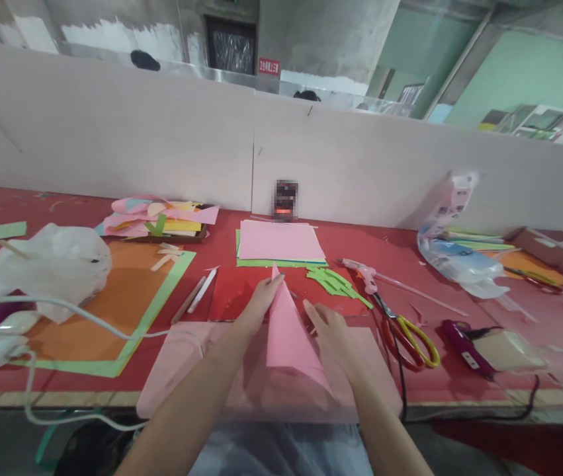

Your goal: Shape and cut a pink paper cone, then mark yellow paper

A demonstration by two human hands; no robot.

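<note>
A pink paper sheet (288, 334), rolled into a cone with its tip pointing away from me, stands between my hands. My left hand (260, 301) pinches the paper near the tip. Along the right side of the cone is my right hand (328, 324), fingers bent and partly apart; the frame does not show clearly whether they grip the paper's edge. Under both lies a pale pink board (182, 377) at the table's front edge. Just beyond sits a red sheet (231, 291), with green paper strips (333, 282) on its right part.
Scissors (417, 340) and a pink glue gun (368, 277) lie to the right, near a purple power strip (467, 347). A paper stack (281, 241) is behind the red sheet. At left are a plastic bag (63, 261), orange paper (127, 291) and a white cable (112, 327).
</note>
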